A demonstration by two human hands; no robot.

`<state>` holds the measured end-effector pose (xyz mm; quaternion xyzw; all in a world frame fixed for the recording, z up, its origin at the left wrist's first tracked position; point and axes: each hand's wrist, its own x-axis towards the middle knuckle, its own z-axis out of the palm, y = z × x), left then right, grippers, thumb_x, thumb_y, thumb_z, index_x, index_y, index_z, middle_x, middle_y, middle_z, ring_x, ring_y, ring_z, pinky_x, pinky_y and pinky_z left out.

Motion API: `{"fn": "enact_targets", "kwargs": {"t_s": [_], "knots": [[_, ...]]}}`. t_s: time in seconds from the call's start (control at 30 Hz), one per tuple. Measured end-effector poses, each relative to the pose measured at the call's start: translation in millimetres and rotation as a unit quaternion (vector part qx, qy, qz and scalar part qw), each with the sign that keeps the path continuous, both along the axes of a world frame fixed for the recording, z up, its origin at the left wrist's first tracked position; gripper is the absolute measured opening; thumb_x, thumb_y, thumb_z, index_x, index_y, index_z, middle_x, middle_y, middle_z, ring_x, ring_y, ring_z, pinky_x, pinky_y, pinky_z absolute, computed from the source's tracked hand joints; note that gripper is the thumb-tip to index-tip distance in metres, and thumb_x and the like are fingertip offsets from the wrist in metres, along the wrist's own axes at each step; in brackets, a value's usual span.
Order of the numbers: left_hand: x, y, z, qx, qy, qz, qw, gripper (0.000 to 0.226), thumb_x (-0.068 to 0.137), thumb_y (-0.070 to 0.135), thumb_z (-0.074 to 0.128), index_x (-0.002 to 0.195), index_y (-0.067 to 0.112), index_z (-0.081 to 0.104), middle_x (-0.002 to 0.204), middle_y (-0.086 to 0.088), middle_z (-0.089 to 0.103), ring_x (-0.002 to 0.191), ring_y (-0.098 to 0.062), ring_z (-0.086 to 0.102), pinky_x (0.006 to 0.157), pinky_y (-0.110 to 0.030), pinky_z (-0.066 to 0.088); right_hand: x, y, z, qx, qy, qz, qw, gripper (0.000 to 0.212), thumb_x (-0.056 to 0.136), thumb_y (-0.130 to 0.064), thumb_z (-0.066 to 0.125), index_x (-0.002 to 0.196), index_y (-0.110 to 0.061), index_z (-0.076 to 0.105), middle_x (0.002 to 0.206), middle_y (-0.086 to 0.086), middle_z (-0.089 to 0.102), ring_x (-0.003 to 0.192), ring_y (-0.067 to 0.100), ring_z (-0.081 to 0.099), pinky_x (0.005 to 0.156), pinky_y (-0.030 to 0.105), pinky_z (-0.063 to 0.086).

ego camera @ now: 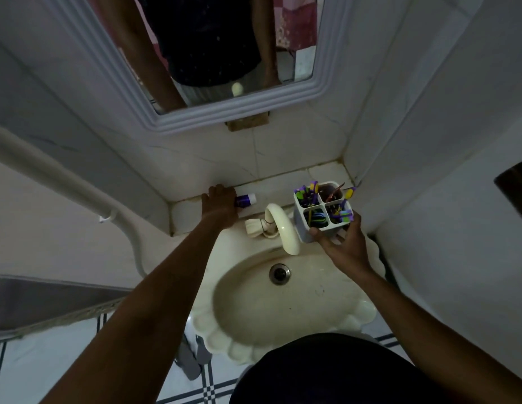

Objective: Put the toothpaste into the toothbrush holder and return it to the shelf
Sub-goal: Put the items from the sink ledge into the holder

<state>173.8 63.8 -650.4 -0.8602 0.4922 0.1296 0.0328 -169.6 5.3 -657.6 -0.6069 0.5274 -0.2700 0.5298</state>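
1. One sink (283, 310) sits below, with one curved tap (281, 225) over it.
2. Two hands: the right hand (341, 246) has its fingers wrapped around one toothbrush holder (315, 233), held upright above the sink's back edge.
3. Four holes in the holder hold brushes.
4. One toothpaste (245, 199) lies flat on the shelf (283, 186), long way left to right, white end pointing right. The left hand (220, 204) fingers are clenched on it.
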Motion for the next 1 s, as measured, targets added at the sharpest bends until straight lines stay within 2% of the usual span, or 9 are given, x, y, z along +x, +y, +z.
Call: {"fn": "enact_targets", "kwargs": {"t_s": [0.1, 0.2, 0.3, 0.4, 0.47, 0.57, 0.67, 0.87, 1.0], "knots": [[-1.2, 9.1, 5.7, -0.058, 0.071, 0.028, 0.995, 0.039, 0.101, 0.04, 0.063, 0.132, 0.023, 0.046, 0.111, -0.008, 0.068, 0.104, -0.035, 0.067, 0.093, -0.048, 0.048, -0.2, -0.1, 0.6, -0.002, 0.003, 0.0, 1.0, 0.103, 0.073, -0.06, 0.101, 0.153, -0.032, 0.043, 0.142, -0.02, 0.067, 0.123, -0.006, 0.069, 0.107, 0.034, 0.062], [-10.7, 16.4, 37.9, -0.138, 0.196, 0.093, 0.966, 0.039, 0.102, 0.054, 0.061, 0.127, 0.028, 0.048, 0.097, -0.001, 0.07, 0.083, -0.03, 0.073, 0.073, -0.043, 0.059, -1.0, 0.5, 1.8, -0.01, 0.007, 0.008, 1.0, 0.104, 0.072, -0.063, 0.099, 0.154, -0.032, 0.042, 0.141, -0.021, 0.065, 0.123, -0.01, 0.065, 0.108, 0.033, 0.06], [-22.7, 19.1, 91.9, -0.201, 0.363, 0.133, 0.9, 0.044, 0.099, 0.049, 0.071, 0.132, 0.025, 0.056, 0.104, -0.002, 0.072, 0.075, -0.027, 0.08, 0.063, -0.044, 0.065, 0.5, 0.9, 0.9, -0.018, 0.008, 0.012, 1.0, 0.109, 0.067, -0.076, 0.097, 0.152, -0.037, 0.041, 0.143, -0.019, 0.065, 0.129, 0.004, 0.067, 0.112, 0.038, 0.059], [-29.9, 19.1, 138.6, -0.193, 0.444, 0.067, 0.873, 0.046, 0.097, 0.028, 0.078, 0.139, 0.019, 0.06, 0.118, -0.007, 0.073, 0.084, -0.026, 0.082, 0.071, -0.041, 0.067, -1.1, 0.8, 3.1, -0.017, 0.008, 0.018, 1.0, 0.118, 0.061, -0.085, 0.093, 0.154, -0.036, 0.039, 0.145, -0.015, 0.064, 0.132, 0.01, 0.066, 0.114, 0.04, 0.057], [-35.6, 18.2, 160.9, -0.177, 0.441, 0.013, 0.88, 0.049, 0.095, 0.023, 0.081, 0.14, 0.017, 0.064, 0.121, -0.004, 0.074, 0.09, -0.022, 0.082, 0.078, -0.035, 0.067, -1.5, 0.5, 5.5, -0.021, 0.008, 0.028, 0.999, 0.129, 0.059, -0.089, 0.09, 0.159, -0.03, 0.036, 0.146, -0.014, 0.061, 0.134, 0.011, 0.063, 0.115, 0.038, 0.055], [-54.7, 12.6, 182.2, -0.181, 0.396, -0.027, 0.9, 0.042, 0.086, 0.025, 0.09, 0.124, 0.017, 0.075, 0.111, 0.002, 0.078, 0.088, -0.014, 0.08, 0.075, -0.031, 0.065, -3.4, -0.8, 4.8, -0.021, 0.013, 0.05, 0.998, 0.134, 0.057, -0.088, 0.092, 0.161, -0.029, 0.031, 0.148, -0.014, 0.058, 0.136, 0.012, 0.062, 0.116, 0.038, 0.055], [-79.3, 3.8, 188.9, -0.183, 0.258, -0.107, 0.943, 0.035, 0.082, 0.032, 0.092, 0.113, 0.021, 0.078, 0.103, 0.008, 0.077, 0.091, -0.005, 0.072, 0.08, -0.026, 0.059, -3.3, -3.4, 0.2, -0.008, 0.026, 0.059, 0.998, 0.132, 0.055, -0.081, 0.1, 0.157, -0.034, 0.032, 0.15, -0.011, 0.06, 0.137, 0.013, 0.064, 0.115, 0.044, 0.057], [-125.2, -9.0, 174.7, -0.143, 0.129, -0.194, 0.962, 0.026, 0.086, 0.032, 0.086, 0.109, 0.021, 0.079, 0.097, 0.004, 0.077, 0.087, -0.017, 0.068, 0.078, -0.037, 0.056, -2.4, -5.9, -12.8, -0.011, 0.029, 0.047, 0.998, 0.132, 0.049, -0.078, 0.104, 0.153, -0.033, 0.035, 0.148, -0.007, 0.063, 0.134, 0.019, 0.068, 0.108, 0.05, 0.062], [-138.9, -13.6, 162.2, -0.116, 0.106, -0.2, 0.967, 0.028, 0.085, 0.031, 0.085, 0.109, 0.02, 0.077, 0.098, -0.003, 0.078, 0.091, -0.026, 0.07, 0.078, -0.043, 0.058, -3.9, -8.7, -21.4, -0.02, 0.04, 0.043, 0.998, 0.135, 0.048, -0.081, 0.103, 0.153, -0.03, 0.036, 0.146, -0.005, 0.065, 0.133, 0.021, 0.069, 0.105, 0.053, 0.063]]}}
